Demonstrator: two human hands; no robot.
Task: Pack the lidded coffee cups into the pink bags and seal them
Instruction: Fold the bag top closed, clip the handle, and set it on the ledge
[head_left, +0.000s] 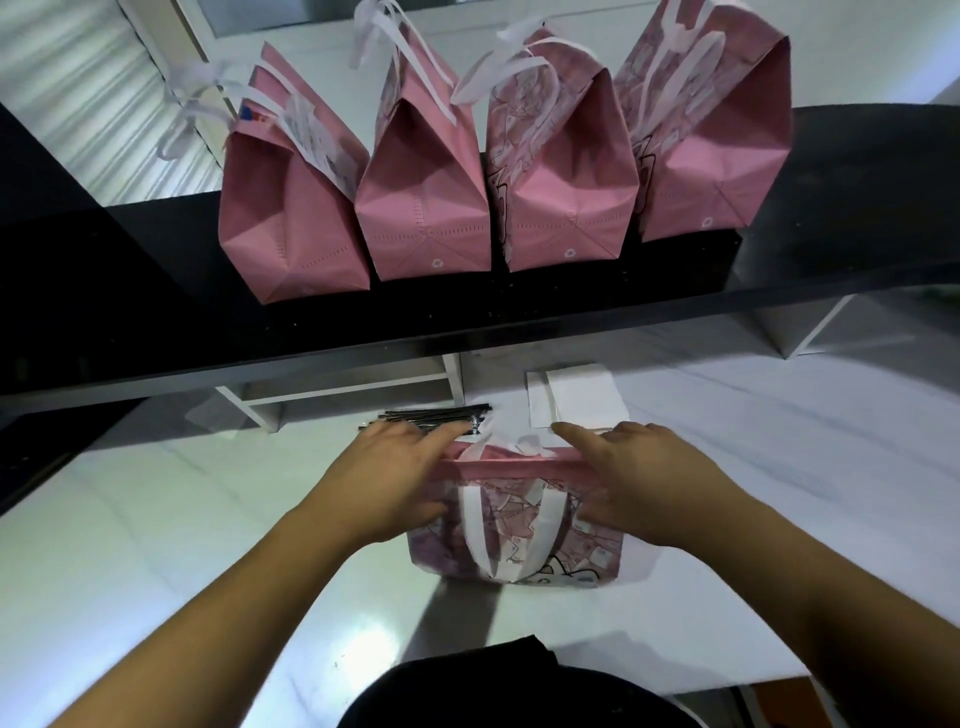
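Observation:
A pink patterned bag (519, 525) with white handles stands on the white counter in front of me, its top edge folded together. My left hand (389, 478) grips the bag's upper left corner, fingers over the fold and thumb on the near face. My right hand (639, 483) grips the upper right corner the same way. No coffee cup shows; the inside of the bag is hidden. Several closed pink bags (426, 197) stand in a row on the black shelf (156, 322) above.
A bundle of black-wrapped straws (441, 415) lies just behind my left hand. White napkins (576, 400) lie behind my right hand. The white counter (182, 519) stretches left and right. White shelf supports (452, 374) stand under the black shelf.

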